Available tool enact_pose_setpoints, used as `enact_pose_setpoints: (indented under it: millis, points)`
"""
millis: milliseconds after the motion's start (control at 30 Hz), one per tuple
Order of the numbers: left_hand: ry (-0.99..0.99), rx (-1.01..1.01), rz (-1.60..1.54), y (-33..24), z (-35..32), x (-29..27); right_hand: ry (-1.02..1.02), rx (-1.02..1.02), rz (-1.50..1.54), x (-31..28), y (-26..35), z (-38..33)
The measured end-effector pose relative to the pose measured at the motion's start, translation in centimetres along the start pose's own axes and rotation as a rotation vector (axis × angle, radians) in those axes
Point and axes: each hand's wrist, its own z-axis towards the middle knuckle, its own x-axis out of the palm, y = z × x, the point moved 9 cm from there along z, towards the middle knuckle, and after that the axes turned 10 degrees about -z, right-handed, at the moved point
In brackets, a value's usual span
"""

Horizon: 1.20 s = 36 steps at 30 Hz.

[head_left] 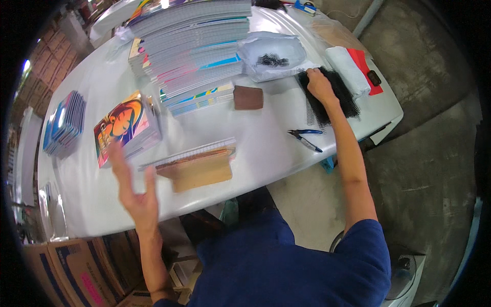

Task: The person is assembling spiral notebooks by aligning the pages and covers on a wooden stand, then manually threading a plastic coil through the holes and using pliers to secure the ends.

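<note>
My left hand (pixel 135 192) hovers open above the white table (pixel 266 148), blurred, fingers spread, just left of an unbound notebook with a brown cardboard back (pixel 197 166). Beyond it lies a short stack of notebooks with a colourful cartoon cover (pixel 125 125). My right hand (pixel 319 84) reaches far right and rests on a pile of black spiral binding coils (pixel 337 97); its fingers press into the coils, and whether it grips one is unclear.
A tall slanted stack of notebooks (pixel 192 51) fills the table's back. Blue-handled pliers (pixel 305 137) lie near the front right edge, a brown block (pixel 248 97) mid-table, a plastic bag with black bits (pixel 273 56), blue notebooks (pixel 64 123) far left, cardboard boxes (pixel 76 271) below.
</note>
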Motion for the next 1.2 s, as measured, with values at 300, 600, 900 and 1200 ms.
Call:
enact_pose_setpoints:
  millis: [300,600,900,1200]
  points:
    - [0.461,0.246,0.56,-5.8,1.5,12.4,0.221,-0.309,1.138,-11.7,19.0,-10.5]
    - [0.529,0.199,0.408,-3.4,0.8,14.0,0.297,-0.347,1.231,-11.2,20.9,-11.4]
    - [0.531,0.172,0.345,-3.5,1.2,13.9,0.23,-0.314,1.2,-11.4,20.3,-10.7]
    - [0.399,0.232,0.388,-4.6,1.8,11.4,0.274,-0.48,1.128,-12.4,22.0,-10.7]
